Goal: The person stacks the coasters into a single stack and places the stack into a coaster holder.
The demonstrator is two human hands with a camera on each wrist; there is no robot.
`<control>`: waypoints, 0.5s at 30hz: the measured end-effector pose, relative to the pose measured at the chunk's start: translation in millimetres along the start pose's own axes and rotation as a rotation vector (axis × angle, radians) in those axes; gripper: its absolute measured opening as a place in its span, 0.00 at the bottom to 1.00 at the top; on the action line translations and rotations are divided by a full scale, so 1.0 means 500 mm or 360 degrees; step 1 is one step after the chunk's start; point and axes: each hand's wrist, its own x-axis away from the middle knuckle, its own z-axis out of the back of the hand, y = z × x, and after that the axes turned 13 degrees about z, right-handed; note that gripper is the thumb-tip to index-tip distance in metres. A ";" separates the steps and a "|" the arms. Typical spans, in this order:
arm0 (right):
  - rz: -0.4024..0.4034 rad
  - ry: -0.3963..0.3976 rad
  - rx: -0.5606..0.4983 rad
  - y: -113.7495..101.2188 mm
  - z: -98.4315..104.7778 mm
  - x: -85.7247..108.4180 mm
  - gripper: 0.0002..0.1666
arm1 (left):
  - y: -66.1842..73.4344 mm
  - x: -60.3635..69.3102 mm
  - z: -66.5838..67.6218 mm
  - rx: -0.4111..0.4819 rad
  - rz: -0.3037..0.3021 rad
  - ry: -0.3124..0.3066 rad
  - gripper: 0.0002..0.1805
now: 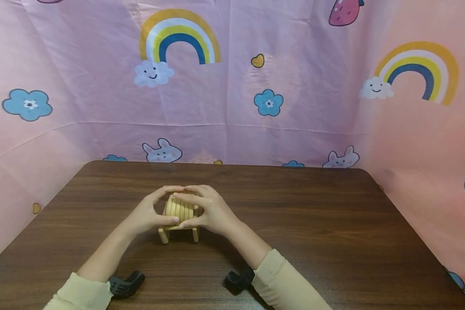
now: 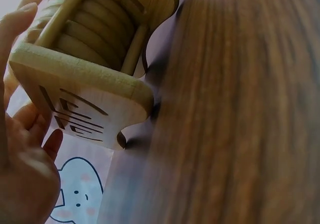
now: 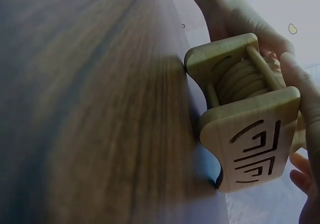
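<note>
A small wooden rack (image 1: 164, 236) stands on the table, its end panels (image 2: 80, 108) cut with an angular slotted pattern. Round wooden discs that look like coasters (image 1: 180, 209) are lined up on edge between those panels, partly covered by fingers. From the left, my left hand (image 1: 149, 213) grips the row, thumb in front and fingers over the top. My right hand (image 1: 215, 211) holds it from the right in the same way, and the fingertips of both hands meet above. In the right wrist view, dowels (image 3: 264, 66) join the rack's panels.
The rack rests on a dark wood-grain table (image 1: 314, 224). Behind and at both sides hangs a pink and purple cloth (image 1: 310, 86) with rainbows, flowers and rabbits. A black device (image 1: 127, 285) sits at the left wrist, another black device (image 1: 238, 282) at the right.
</note>
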 end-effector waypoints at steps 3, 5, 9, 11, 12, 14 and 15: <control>0.0024 0.0032 0.0038 0.001 0.001 0.003 0.43 | -0.004 -0.003 -0.001 -0.0003 -0.0025 0.0007 0.38; 0.0031 0.0048 0.0046 0.001 0.003 0.004 0.42 | -0.005 -0.004 -0.001 0.0005 -0.0029 0.0013 0.38; 0.0012 0.0071 0.0028 -0.001 0.004 0.005 0.41 | -0.006 -0.003 -0.003 0.0016 -0.0035 0.0020 0.37; -0.0001 0.0078 0.0026 -0.002 0.005 0.005 0.40 | -0.005 -0.001 -0.004 0.0014 -0.0026 0.0023 0.37; -0.0002 0.0079 0.0026 -0.003 0.005 0.005 0.40 | -0.005 0.000 -0.004 0.0012 -0.0024 0.0022 0.37; -0.0001 0.0089 0.0031 -0.005 0.007 0.006 0.40 | -0.004 0.001 -0.005 0.0015 -0.0021 0.0020 0.36; -0.0005 0.0095 0.0037 -0.006 0.008 0.006 0.41 | -0.002 0.002 -0.006 0.0015 -0.0023 0.0019 0.36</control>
